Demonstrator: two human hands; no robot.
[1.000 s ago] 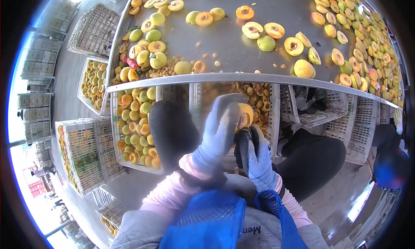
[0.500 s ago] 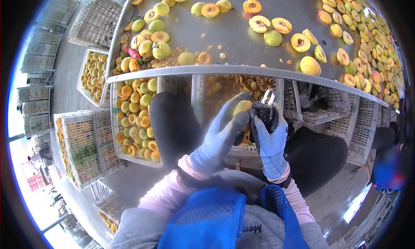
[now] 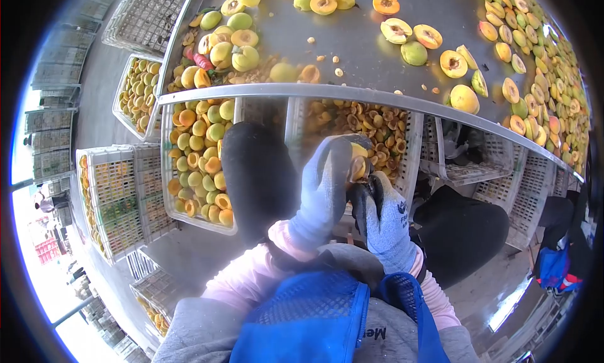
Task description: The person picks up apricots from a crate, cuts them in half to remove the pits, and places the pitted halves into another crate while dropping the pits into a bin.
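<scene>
My left hand (image 3: 321,190), in a blue glove with dark fingers, is closed around a yellow peach half (image 3: 358,164). The fruit's cut side faces my right hand (image 3: 385,221), which wears a matching glove. Those fingers are curled at the fruit around a pitting tool whose handle and metal loop are mostly hidden now; the loop showed clearly a moment ago. Both hands meet over a crate (image 3: 412,155) of cut peach pieces, below the edge of the metal table (image 3: 352,54).
Peach halves and loose pits lie on the table, with a large heap (image 3: 553,79) at the right. A crate of peaches (image 3: 200,164) stands left of my knee. Stacked crates (image 3: 116,199) are farther left. Another person's dark-clad leg (image 3: 557,209) shows at the right edge.
The metal loop of the tool pointed up in my right hand and is now down at the peach. My right hand has turned and dropped slightly, closer to my left. The view has shifted slightly.
</scene>
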